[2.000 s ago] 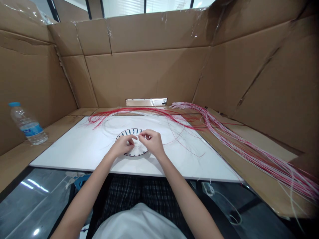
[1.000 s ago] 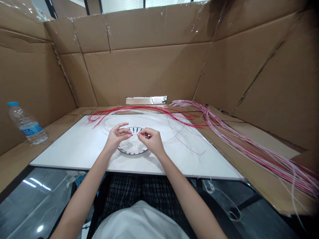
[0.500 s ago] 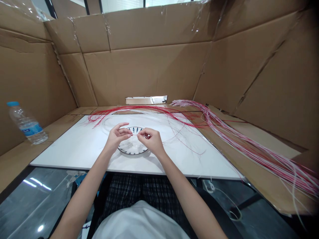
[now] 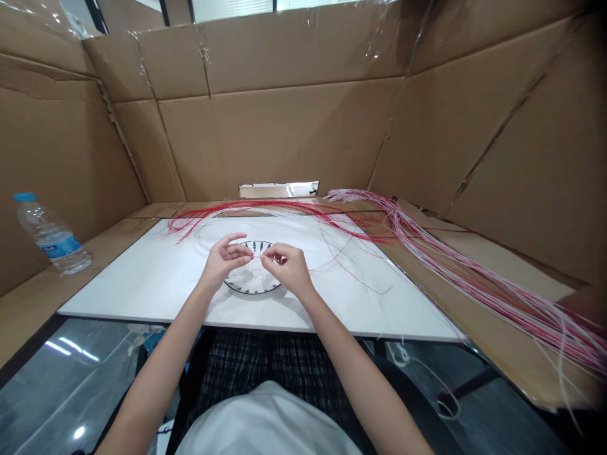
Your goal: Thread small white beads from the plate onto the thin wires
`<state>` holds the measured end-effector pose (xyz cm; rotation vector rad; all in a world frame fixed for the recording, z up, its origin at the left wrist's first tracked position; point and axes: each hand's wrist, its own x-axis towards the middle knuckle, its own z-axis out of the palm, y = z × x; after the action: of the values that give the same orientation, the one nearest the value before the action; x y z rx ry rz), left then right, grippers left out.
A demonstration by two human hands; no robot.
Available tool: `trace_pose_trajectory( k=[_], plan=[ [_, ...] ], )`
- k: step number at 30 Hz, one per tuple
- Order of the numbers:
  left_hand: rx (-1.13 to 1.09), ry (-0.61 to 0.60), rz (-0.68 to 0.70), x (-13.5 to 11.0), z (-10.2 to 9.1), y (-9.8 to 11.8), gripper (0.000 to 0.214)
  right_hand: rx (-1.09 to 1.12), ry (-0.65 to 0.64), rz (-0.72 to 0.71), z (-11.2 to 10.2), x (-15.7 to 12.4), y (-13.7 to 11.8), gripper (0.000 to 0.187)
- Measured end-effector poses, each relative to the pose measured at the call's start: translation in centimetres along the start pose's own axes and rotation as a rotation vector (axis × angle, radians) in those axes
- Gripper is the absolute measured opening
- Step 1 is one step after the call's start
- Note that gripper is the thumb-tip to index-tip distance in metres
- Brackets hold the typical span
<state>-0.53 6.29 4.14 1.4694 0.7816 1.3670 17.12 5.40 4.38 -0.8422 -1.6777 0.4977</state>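
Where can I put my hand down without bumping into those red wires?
The white board has a bare patch on its left, beside the plate and below the red wires. It's crowded over the plate, around the left hand and right hand, and on the cardboard ledge, where a thick wire bundle lies.

Straight ahead of the left hand (image 4: 222,262) and right hand (image 4: 287,270), a wall of brown corrugated cardboard panels (image 4: 279,133) rises, its seams patched with clear tape (image 4: 203,47). More cardboard slopes in on both sides of the hands, and a flat cardboard ledge (image 4: 28,322) lies to their left. Above the cardboard, a bright strip of window with blinds (image 4: 232,9) lets in pale daylight. Below and nearer than the hands, a glossy grey floor (image 4: 42,392) reflects ceiling lights.
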Motion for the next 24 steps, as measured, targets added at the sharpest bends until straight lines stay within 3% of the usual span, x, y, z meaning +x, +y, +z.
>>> trace_pose_trajectory(
  k=[24],
  plan=[
    [0.056,0.02,0.042,-0.24,0.6,0.33,0.049,-0.026,-0.031,-0.042,0.02,-0.03,0.17,0.011]
  ],
)
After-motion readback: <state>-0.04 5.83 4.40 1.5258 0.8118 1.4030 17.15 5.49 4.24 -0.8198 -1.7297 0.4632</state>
